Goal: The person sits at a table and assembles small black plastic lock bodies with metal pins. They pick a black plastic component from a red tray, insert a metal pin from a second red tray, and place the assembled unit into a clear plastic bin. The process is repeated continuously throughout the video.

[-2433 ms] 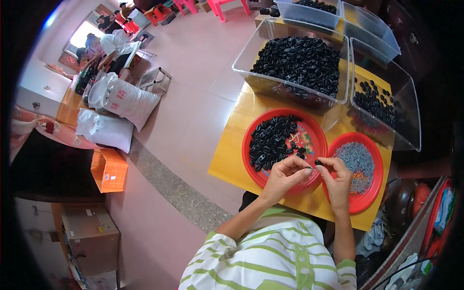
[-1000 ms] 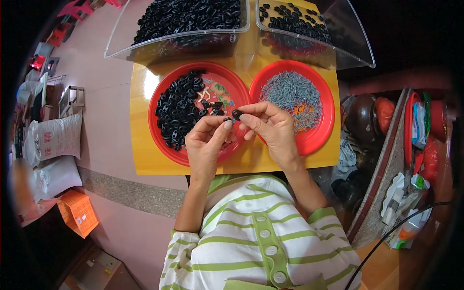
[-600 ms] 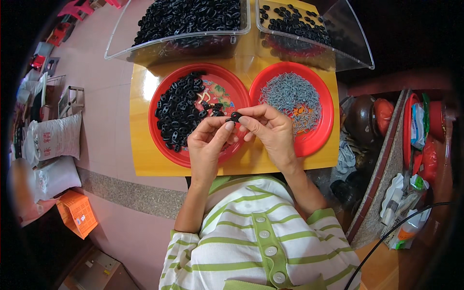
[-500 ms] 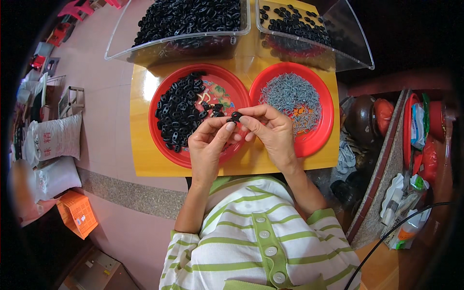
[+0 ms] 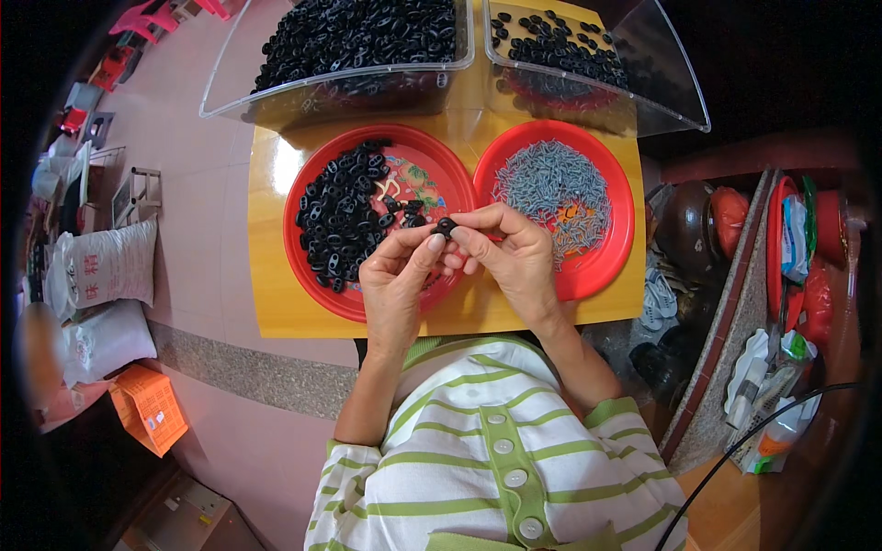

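A small black plastic piece (image 5: 446, 226) is pinched between both my hands, above the inner rims of two red trays. My left hand (image 5: 397, 275) grips it from the left with thumb and forefinger. From the other side, my right hand (image 5: 514, 257) holds it with its thumb and fingertips. Beneath and left of my hands, the left red tray (image 5: 303, 289) bears a heap of black oval two-holed pieces (image 5: 335, 211). Many grey metal screws (image 5: 547, 188) fill the right red tray (image 5: 627, 211). Whether a screw sits in the held piece is too small to tell.
A clear bin (image 5: 340, 101) heaped with black pieces stands at the table's far edge. Beside it is another clear bin (image 5: 666, 96) with fewer pieces. White sacks (image 5: 108, 266) and an orange basket (image 5: 149, 409) sit on the floor at left. Jars (image 5: 684, 222) stand at right.
The black piece has turned slightly in my fingertips. My right fingers have shifted a little down and left; both hands stay in nearly the same place.
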The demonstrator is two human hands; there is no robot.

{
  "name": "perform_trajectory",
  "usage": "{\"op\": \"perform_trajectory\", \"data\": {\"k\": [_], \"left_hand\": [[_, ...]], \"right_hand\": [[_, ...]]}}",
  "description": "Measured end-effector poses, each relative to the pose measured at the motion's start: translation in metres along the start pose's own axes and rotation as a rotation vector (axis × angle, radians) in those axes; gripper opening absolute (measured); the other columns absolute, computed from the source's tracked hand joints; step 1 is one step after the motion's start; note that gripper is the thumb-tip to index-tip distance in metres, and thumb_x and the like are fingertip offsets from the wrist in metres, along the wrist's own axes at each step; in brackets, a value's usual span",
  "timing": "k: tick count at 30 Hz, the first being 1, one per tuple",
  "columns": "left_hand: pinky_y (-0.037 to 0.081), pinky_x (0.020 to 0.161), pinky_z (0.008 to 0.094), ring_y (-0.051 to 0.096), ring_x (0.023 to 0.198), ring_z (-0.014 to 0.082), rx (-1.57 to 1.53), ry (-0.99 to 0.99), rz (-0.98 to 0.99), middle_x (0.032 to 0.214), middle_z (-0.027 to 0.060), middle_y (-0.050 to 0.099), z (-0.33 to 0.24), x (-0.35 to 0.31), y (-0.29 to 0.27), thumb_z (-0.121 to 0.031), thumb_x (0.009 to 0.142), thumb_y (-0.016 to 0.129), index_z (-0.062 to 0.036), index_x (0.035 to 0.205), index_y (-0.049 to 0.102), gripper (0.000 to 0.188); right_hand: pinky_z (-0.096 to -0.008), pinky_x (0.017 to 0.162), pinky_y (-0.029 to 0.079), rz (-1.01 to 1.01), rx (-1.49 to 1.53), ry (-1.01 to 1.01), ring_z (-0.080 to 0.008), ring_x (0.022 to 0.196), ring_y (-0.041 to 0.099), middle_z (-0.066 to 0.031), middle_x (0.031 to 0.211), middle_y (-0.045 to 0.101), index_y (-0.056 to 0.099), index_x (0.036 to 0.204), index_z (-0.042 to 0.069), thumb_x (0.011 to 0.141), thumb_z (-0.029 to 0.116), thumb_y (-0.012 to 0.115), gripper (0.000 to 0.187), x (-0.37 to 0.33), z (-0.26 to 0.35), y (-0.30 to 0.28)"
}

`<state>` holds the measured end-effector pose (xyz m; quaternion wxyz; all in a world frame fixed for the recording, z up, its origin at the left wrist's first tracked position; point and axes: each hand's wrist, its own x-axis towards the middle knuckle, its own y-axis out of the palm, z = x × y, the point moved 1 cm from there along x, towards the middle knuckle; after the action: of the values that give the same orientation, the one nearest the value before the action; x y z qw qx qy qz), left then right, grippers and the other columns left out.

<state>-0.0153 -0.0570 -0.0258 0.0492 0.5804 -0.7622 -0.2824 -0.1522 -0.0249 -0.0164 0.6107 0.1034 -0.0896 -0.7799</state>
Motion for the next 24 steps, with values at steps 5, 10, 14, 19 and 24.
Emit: {"op": "perform_trajectory", "data": {"k": [5, 10, 14, 19, 24], "left_hand": [[0.052, 0.064, 0.0218, 0.063, 0.07, 0.0123, 0.035, 0.011, 0.016, 0.081, 0.0101, 0.066, 0.004, 0.0, 0.003, -0.005, 0.088, 0.059, 0.0032, 0.097, 0.062, 0.013], [0.052, 0.063, 0.0235, 0.063, 0.069, 0.0127, 0.017, 0.013, 0.048, 0.081, 0.0108, 0.066, 0.004, 0.003, 0.009, -0.006, 0.088, 0.059, 0.0032, 0.093, 0.062, 0.011], [0.051, 0.062, 0.0236, 0.063, 0.07, 0.0127, -0.113, -0.052, 0.067, 0.081, 0.01, 0.066, 0.001, 0.007, 0.009, -0.01, 0.089, 0.059, 0.0006, 0.087, 0.062, 0.011], [0.047, 0.068, 0.0251, 0.056, 0.069, 0.0094, -0.257, -0.132, -0.061, 0.079, 0.0043, 0.062, 0.005, 0.007, 0.018, -0.015, 0.09, 0.057, -0.0028, 0.086, 0.061, 0.013], [0.045, 0.069, 0.0251, 0.054, 0.071, 0.0096, -0.324, -0.162, -0.024, 0.077, 0.0023, 0.059, 0.009, 0.003, 0.025, -0.017, 0.091, 0.055, -0.0046, 0.086, 0.06, 0.014]], "right_hand": [[-0.0188, 0.058, 0.05, -0.016, 0.034, -0.016, -0.0071, 0.069, 0.06, -0.0037, 0.083, 0.062, 0.061, 0.098, -0.002, 0.087, 0.002, 0.058, 0.011, -0.003, 0.0, 0.0], [-0.0197, 0.059, 0.05, -0.048, -0.067, -0.086, -0.0067, 0.067, 0.059, -0.0044, 0.084, 0.061, 0.061, 0.098, -0.001, 0.084, 0.001, 0.062, 0.015, -0.005, -0.003, -0.004], [-0.0218, 0.058, 0.049, -0.035, -0.26, -0.191, -0.0077, 0.067, 0.059, -0.0048, 0.083, 0.06, 0.062, 0.099, 0.0, 0.078, 0.002, 0.068, 0.022, -0.003, 0.006, -0.003], [-0.0233, 0.059, 0.048, -0.074, -0.484, -0.317, -0.0098, 0.066, 0.058, -0.0047, 0.085, 0.059, 0.063, 0.099, 0.003, 0.072, 0.003, 0.072, 0.028, 0.0, 0.015, 0.002], [-0.0234, 0.058, 0.047, -0.081, -0.485, -0.352, -0.011, 0.064, 0.058, -0.005, 0.084, 0.058, 0.064, 0.098, 0.004, 0.071, 0.003, 0.073, 0.029, 0.001, 0.012, -0.004]]}}
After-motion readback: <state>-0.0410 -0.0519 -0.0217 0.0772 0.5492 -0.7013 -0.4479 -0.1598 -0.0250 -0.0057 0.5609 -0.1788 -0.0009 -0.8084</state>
